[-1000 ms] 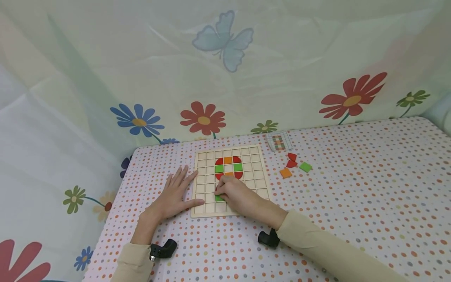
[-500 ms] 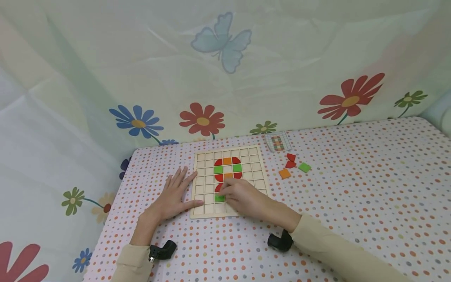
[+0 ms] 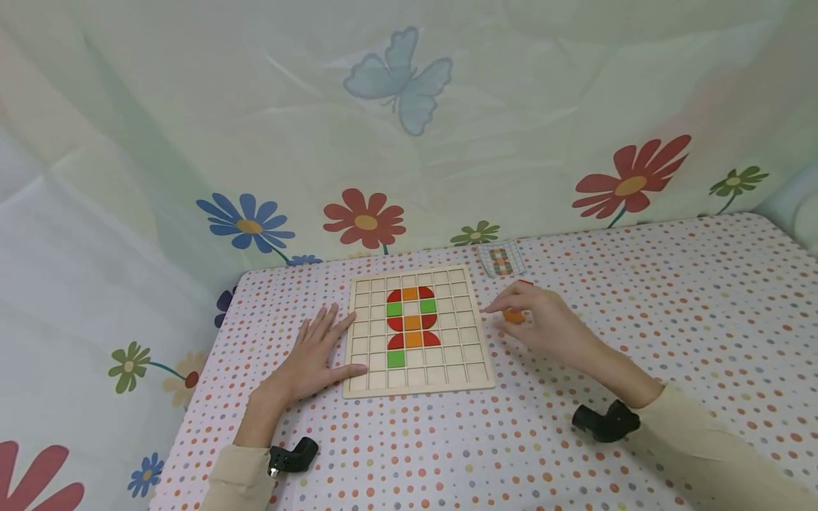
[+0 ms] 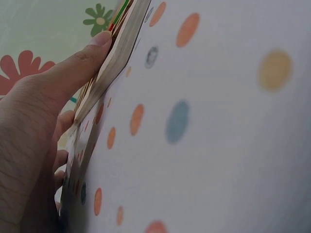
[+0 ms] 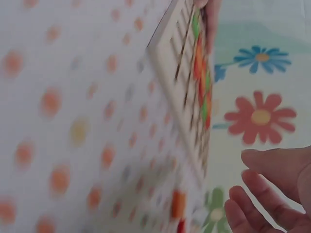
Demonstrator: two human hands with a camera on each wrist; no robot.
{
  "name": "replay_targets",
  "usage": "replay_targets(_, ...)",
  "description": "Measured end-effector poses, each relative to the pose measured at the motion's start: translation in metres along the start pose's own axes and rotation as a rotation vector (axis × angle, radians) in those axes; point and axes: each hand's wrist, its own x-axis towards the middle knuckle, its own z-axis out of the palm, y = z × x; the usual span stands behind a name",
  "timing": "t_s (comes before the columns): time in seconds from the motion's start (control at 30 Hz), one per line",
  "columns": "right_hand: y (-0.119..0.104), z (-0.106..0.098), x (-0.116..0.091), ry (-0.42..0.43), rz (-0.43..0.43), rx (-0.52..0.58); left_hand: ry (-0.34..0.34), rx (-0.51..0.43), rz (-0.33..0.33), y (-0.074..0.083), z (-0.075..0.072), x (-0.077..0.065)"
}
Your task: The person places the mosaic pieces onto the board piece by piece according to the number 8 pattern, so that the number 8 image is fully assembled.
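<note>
A wooden grid board [image 3: 456, 362] lies on the table with red quarter-rounds, orange squares and green squares set in its cells. The lowest of these is a green square [image 3: 396, 359]. My left hand [image 3: 313, 358] lies spread along the board's left edge; its thumb [image 4: 82, 60] rests on the near left corner. To the board's right hovers my right hand [image 3: 546, 323], fingers loosely bent with a gap to the thumb, nothing between them in the right wrist view. An orange square [image 3: 513, 316] shows on the table below those fingers, and a red piece [image 3: 525, 282] peeks out behind them.
A small printed card [image 3: 501, 259] with a coloured grid pattern lies beyond the board's far right corner. Dotted cloth [image 3: 671, 305] covers the table. A flowered curtain [image 3: 511, 142] hangs behind the far edge.
My right hand has left the board and moved right over the loose pieces, uncovering a row of red, orange and red pieces. My left hand stays where it was.
</note>
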Motion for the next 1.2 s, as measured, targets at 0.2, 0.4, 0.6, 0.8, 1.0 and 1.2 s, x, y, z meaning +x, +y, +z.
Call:
replay_targets(0.2,0.044,-0.021,-0.01,0.053,0.146,-0.041,-0.003,0.005,-0.002,0.0,0.0,-0.001)
replay_targets(0.4,0.069,-0.028,-0.01,0.043,0.246,-0.052,-0.008,0.007,-0.007,-0.002,0.001,-0.001)
replay_targets(0.6,0.078,-0.028,-0.006,0.017,0.272,-0.071,-0.011,0.011,-0.005,-0.002,0.001,0.0)
replay_targets(0.8,0.08,-0.027,-0.001,0.005,0.274,-0.07,-0.001,0.008,-0.009,0.0,0.0,0.0)
replay_targets(1.0,0.078,-0.03,0.003,-0.027,0.309,-0.052,0.002,0.003,-0.008,0.001,0.0,0.0)
replay_targets(1.2,0.074,-0.033,0.004,-0.031,0.337,-0.041,0.003,0.004,-0.006,0.0,0.0,0.0)
